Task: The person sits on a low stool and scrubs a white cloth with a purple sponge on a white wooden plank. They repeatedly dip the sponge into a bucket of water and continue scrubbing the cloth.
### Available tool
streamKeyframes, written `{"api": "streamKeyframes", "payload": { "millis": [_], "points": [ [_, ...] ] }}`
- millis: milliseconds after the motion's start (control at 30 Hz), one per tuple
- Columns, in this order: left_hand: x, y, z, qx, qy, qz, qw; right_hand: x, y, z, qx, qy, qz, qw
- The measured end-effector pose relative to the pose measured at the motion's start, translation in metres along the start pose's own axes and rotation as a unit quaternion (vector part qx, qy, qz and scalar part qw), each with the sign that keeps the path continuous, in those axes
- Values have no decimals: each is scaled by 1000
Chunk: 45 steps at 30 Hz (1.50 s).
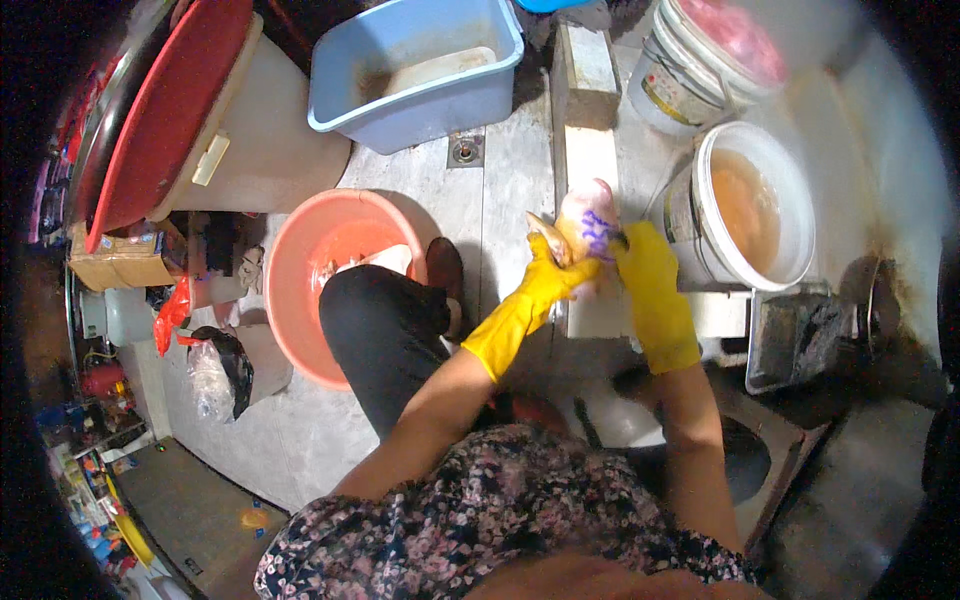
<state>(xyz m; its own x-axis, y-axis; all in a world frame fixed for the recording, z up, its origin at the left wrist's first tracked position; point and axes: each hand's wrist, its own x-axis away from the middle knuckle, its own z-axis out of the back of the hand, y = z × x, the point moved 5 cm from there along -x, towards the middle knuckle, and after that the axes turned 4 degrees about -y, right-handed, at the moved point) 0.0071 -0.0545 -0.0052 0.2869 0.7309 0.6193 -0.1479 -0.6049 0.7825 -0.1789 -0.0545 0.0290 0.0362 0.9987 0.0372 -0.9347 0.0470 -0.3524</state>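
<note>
Both of my hands wear yellow rubber gloves. My left hand (551, 281) grips what looks like a plucked bird carcass (589, 206), pale and pinkish, with purple marks on its skin. A wing or leg part sticks out at its left side, by my left fingers. The carcass is held over a narrow white board or ledge (596, 311). My right hand (652, 277) is blurred and bent against the carcass's right side, near the purple marks. Something small and dark shows at its fingertips; what it is, I cannot tell.
An orange-pink basin (281, 292) with pale pieces stands left of my knee. Further off are a blue tub (450, 109) and a floor drain (466, 151). At the right stand a white bucket of cloudy orange liquid (701, 202) and another bucket (667, 82) with pink plastic.
</note>
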Motion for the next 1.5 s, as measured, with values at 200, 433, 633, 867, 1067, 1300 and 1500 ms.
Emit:
{"api": "streamKeyframes", "payload": {
  "millis": [200,433,633,867,1067,1300,1500],
  "points": [
    [-54,-52,59,140,-61,56,987,13,-78,-15,-71,169,111,977],
    [-52,31,72,-371,162,-263,876,36,-50,-13,-69,124,33,989],
    [-45,-7,47,-34,-223,-119,967,32,-41,-23,-103,97,39,989],
    [-38,-40,46,138,-243,20,960,26,-11,-46,-74,96,84,989],
    [-63,-18,46,240,-129,-30,962,28,-8,-46,-96,99,115,984],
    [-38,4,36,260,-29,-65,963,31,2,0,-154,149,-20,977],
    [-32,-13,33,271,14,-92,958,21,-8,-23,-132,88,213,964]
  ]
}}
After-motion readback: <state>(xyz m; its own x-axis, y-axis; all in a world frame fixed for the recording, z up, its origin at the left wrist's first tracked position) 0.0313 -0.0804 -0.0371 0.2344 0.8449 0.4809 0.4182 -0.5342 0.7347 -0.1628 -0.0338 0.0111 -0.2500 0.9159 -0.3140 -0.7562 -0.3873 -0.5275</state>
